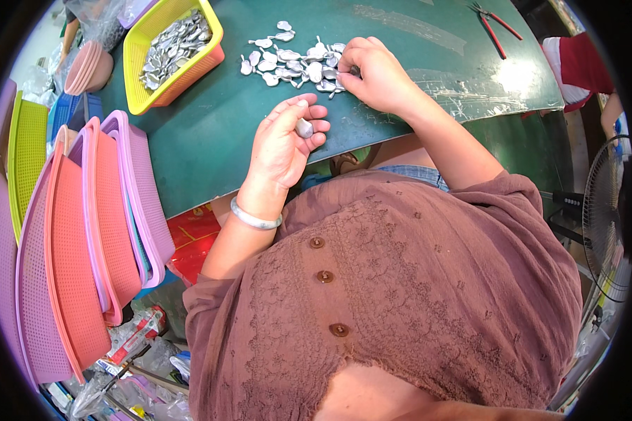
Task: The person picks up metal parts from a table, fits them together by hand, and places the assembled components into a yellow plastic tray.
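A loose pile of small silver-grey metal pieces [314,71], rounded with thin stems, lies on the green table [211,151]. My left hand [284,137] is turned palm up in front of the pile, its fingers curled around one small metal piece [304,128]. At the pile's right edge, my right hand [376,76] has its fingers closed, with a bit of grey metal showing between them. How much it holds is hidden by the fingers. A yellow basket [139,95], nested in an orange one, holds many similar pieces beyond my left hand.
Red-handled pliers [495,35] lie at the table's far right. Stacked purple and pink plastic baskets [95,224] stand along my left side. To the right are a black fan [606,217] and another person's red sleeve [586,63]. Pink bowls [90,68] are stacked at far left.
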Tool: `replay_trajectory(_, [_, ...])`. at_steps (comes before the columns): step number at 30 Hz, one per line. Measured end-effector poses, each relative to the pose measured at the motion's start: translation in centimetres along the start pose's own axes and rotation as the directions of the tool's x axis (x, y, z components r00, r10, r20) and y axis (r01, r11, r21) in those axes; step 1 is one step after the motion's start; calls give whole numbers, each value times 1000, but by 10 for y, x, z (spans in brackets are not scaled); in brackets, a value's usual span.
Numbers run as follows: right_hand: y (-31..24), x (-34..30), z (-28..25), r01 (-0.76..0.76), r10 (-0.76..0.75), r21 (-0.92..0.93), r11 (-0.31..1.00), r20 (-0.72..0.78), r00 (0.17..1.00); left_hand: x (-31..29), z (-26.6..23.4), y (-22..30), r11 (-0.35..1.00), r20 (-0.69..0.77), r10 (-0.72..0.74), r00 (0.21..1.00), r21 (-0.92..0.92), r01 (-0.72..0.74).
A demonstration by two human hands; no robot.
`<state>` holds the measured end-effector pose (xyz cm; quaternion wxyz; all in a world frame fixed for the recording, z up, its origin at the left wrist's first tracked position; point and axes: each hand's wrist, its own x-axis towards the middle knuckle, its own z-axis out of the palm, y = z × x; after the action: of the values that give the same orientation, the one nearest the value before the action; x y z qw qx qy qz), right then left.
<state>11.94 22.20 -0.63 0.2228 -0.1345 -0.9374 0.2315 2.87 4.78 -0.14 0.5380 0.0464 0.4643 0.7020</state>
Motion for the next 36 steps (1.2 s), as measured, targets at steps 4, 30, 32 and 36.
replay_trajectory(4, [-6,0,-4,24,-26,163,986,8,1000,0,3,0,999,0,9,1000,-31,-9])
replay_trajectory(30, [-29,10,3,187,-183,91,978,-51,982,-1,-2,2,982,-9,64,998,-176,-65])
replay_trajectory(32, [-35,6,3,288,-275,111,951,-116,954,-1,0,2,982,-3,80,997,-172,-79])
replay_trajectory(36, [-43,3,2,417,-394,163,894,-156,906,2,-6,0,972,26,123,992,-206,-115])
